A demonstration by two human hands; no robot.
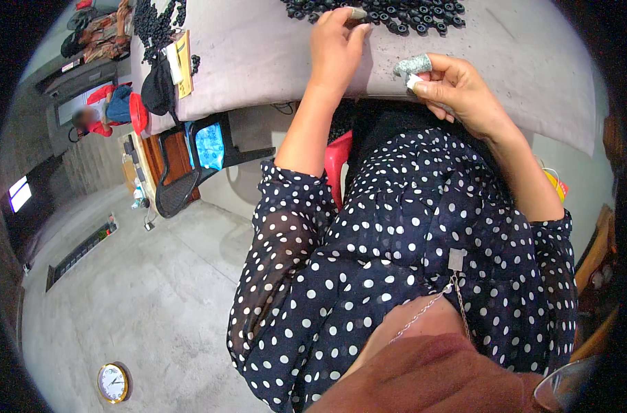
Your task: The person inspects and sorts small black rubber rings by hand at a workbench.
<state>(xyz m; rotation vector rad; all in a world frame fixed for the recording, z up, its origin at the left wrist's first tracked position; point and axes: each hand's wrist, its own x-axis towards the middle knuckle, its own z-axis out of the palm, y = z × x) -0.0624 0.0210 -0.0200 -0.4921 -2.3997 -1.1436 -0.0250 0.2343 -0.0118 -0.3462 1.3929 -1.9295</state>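
By the right hand point(461, 89), a small white piece point(413, 81) is pinched. The left hand point(335, 45) is held at the near edge of the far black parts point(413, 12); whether one is gripped cannot be told. Part-picking seems in hand; a light pinch is called for.

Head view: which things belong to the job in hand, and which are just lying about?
Likely part of the job:
- small black pieces, beside the left hand
- small white thing, at the right hand's fingertips
- cloth-covered table

Apparently just around:
- yellow strip on the table
- black chair
- round clock
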